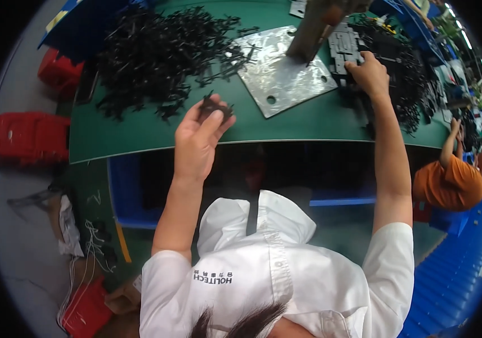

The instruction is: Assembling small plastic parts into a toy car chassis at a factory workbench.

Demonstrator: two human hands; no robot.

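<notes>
Black plastic part (216,106), small and branched, pinched between thumb and fingertips of the left hand (198,138), raised just above the green surface (139,132) near its front edge. Right hand (371,74) stretched far forward, fingers curled down onto a dark grey moulded block (345,48) beside a heap of black pieces (415,84); whether actually gripping it or only pressing on it, cannot tell. Large loose pile of identical black parts (156,56) spread over the far left of the surface, a shiny metal plate (280,70) with bolt holes and an upright post (314,25) between the two hands.

Probably best done so: keep the pinch light and at the part's centre, so the thin prongs neither bend nor snag. Turn to check orientation before carrying across. Steady the grey block with the right hand first, then bring the part over the plate rather than through the pile. Avoid dragging a sleeve through the loose parts.
</notes>
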